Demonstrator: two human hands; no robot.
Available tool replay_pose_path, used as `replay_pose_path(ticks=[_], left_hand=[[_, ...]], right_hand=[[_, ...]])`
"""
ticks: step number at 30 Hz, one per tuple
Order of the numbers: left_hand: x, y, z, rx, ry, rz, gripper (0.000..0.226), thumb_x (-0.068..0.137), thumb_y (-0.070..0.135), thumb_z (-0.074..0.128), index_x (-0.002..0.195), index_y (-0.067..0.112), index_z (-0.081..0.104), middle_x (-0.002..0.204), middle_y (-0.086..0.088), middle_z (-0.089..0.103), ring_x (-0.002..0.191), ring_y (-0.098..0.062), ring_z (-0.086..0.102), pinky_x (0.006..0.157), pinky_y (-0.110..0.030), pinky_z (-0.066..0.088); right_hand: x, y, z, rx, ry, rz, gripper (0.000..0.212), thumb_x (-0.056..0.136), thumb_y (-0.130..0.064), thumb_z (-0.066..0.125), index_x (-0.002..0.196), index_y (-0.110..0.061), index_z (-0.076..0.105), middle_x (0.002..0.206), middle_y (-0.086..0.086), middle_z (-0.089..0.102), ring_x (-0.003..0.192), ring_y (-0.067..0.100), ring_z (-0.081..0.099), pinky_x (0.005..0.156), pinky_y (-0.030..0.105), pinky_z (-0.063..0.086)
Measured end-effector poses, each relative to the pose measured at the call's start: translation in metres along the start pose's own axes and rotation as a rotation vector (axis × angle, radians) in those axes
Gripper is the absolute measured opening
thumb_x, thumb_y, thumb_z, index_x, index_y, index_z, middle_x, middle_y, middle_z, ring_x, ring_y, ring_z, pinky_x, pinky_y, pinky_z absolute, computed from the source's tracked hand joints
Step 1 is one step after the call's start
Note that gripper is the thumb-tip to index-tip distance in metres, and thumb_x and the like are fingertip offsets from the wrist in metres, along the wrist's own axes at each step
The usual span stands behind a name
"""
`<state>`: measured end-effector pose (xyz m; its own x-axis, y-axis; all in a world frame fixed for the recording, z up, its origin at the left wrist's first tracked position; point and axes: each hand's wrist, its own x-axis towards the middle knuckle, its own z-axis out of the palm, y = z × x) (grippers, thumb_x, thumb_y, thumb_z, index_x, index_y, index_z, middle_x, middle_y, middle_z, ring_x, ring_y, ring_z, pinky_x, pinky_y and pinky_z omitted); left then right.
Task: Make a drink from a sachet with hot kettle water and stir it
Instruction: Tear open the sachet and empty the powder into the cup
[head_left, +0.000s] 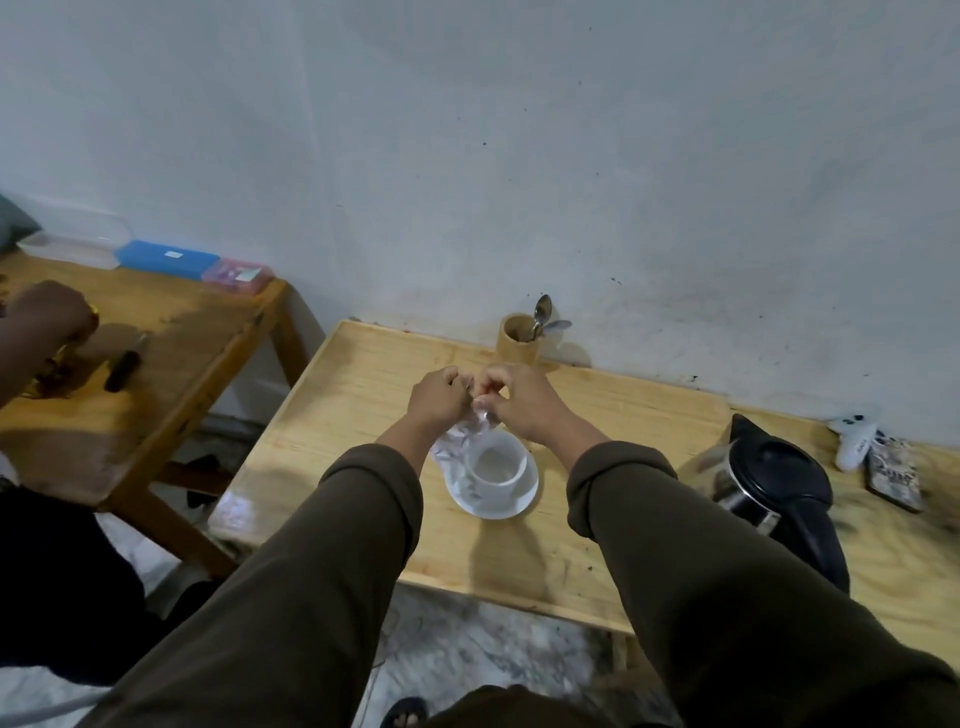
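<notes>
A white cup (494, 462) stands on a white saucer (511, 506) in the middle of the wooden table (363, 395). Just above the cup's far rim, my left hand (439, 397) and my right hand (519, 397) both pinch the top of a crumpled silvery sachet (460, 441), which hangs down over the cup's left side. The cup looks empty, though blur makes this hard to judge. A glass kettle (763, 478) with a black lid and handle stands to the right. Two spoons (543, 317) stick out of a wooden holder (519, 343) by the wall.
A white game controller (852, 441) and a phone (893, 467) lie at the table's far right. Another person's hand (47, 312) works at a second wooden table (182, 332) on the left, which carries a blue case (166, 258) and plastic boxes.
</notes>
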<state>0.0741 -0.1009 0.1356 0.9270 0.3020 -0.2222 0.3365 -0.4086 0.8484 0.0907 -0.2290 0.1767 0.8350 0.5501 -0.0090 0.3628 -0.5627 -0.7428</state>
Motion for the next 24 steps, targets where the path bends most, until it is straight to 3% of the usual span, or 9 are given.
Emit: replay_pose_path(ticks=[4, 6, 10, 12, 14, 18, 22, 24], left_hand=[[0.003, -0.008, 0.001, -0.029, 0.024, -0.033, 0.027, 0.095, 0.019, 0.038, 0.077, 0.015, 0.058, 0.084, -0.007, 0.065, 0.086, -0.025, 0.056, 0.071, -0.026, 0.038], [0.003, -0.012, 0.002, -0.039, 0.018, -0.04, 0.027, 0.095, 0.019, 0.038, 0.08, 0.014, 0.06, 0.083, -0.003, 0.062, 0.085, -0.021, 0.053, 0.072, -0.026, 0.038], [0.003, -0.02, 0.008, 0.012, 0.005, -0.063, 0.025, 0.095, 0.017, 0.038, 0.082, 0.014, 0.059, 0.09, -0.005, 0.06, 0.086, -0.023, 0.051, 0.075, -0.027, 0.034], [0.002, -0.024, 0.011, 0.067, -0.007, -0.066, 0.025, 0.095, 0.016, 0.038, 0.087, 0.013, 0.061, 0.094, -0.01, 0.061, 0.09, -0.027, 0.053, 0.075, -0.025, 0.033], [0.003, -0.027, 0.015, 0.098, -0.022, -0.073, 0.029, 0.096, 0.016, 0.038, 0.096, 0.008, 0.066, 0.106, -0.016, 0.066, 0.102, -0.033, 0.058, 0.077, -0.027, 0.036], [0.005, -0.031, 0.025, 0.122, -0.098, -0.152, 0.031, 0.096, 0.019, 0.04, 0.107, 0.009, 0.068, 0.119, -0.014, 0.067, 0.113, -0.033, 0.058, 0.092, -0.032, 0.044], [0.01, -0.029, 0.032, 0.223, -0.167, -0.222, 0.031, 0.094, 0.022, 0.047, 0.109, 0.006, 0.068, 0.119, -0.016, 0.067, 0.113, -0.033, 0.059, 0.093, -0.034, 0.047], [0.014, -0.027, 0.034, 0.302, -0.185, -0.246, 0.033, 0.093, 0.025, 0.051, 0.107, 0.0, 0.067, 0.114, -0.017, 0.069, 0.108, -0.033, 0.062, 0.084, -0.032, 0.048]], right_hand=[[-0.009, 0.004, -0.006, -0.008, -0.068, 0.012, 0.004, 0.084, -0.001, 0.063, 0.083, 0.001, 0.066, 0.085, 0.004, 0.06, 0.084, 0.016, 0.053, 0.076, 0.022, 0.041], [-0.014, 0.007, -0.008, 0.013, -0.097, 0.028, 0.004, 0.086, -0.003, 0.062, 0.084, -0.004, 0.065, 0.087, 0.003, 0.059, 0.086, 0.015, 0.052, 0.076, 0.02, 0.041], [-0.021, 0.015, -0.008, 0.051, -0.138, 0.077, 0.016, 0.086, -0.004, 0.061, 0.076, -0.017, 0.06, 0.085, 0.001, 0.063, 0.083, 0.015, 0.057, 0.08, 0.029, 0.046], [-0.024, 0.019, -0.006, 0.093, -0.152, 0.12, 0.024, 0.087, -0.002, 0.058, 0.071, -0.019, 0.056, 0.082, 0.004, 0.063, 0.075, 0.015, 0.06, 0.074, 0.027, 0.047], [-0.027, 0.021, -0.004, 0.113, -0.136, 0.155, 0.029, 0.089, 0.0, 0.056, 0.068, -0.021, 0.052, 0.074, 0.003, 0.063, 0.066, 0.011, 0.06, 0.065, 0.02, 0.045], [-0.034, 0.027, 0.004, 0.046, -0.096, 0.193, 0.031, 0.088, -0.001, 0.053, 0.068, -0.024, 0.049, 0.068, -0.001, 0.059, 0.068, 0.016, 0.056, 0.068, 0.027, 0.044], [-0.04, 0.04, 0.013, -0.089, -0.113, 0.185, 0.014, 0.084, -0.001, 0.056, 0.088, -0.015, 0.055, 0.08, 0.003, 0.058, 0.076, 0.021, 0.057, 0.061, 0.022, 0.04], [-0.042, 0.047, 0.017, -0.106, -0.111, 0.218, 0.025, 0.079, 0.0, 0.065, 0.101, -0.009, 0.057, 0.081, 0.004, 0.054, 0.074, 0.02, 0.051, 0.065, 0.025, 0.04]])
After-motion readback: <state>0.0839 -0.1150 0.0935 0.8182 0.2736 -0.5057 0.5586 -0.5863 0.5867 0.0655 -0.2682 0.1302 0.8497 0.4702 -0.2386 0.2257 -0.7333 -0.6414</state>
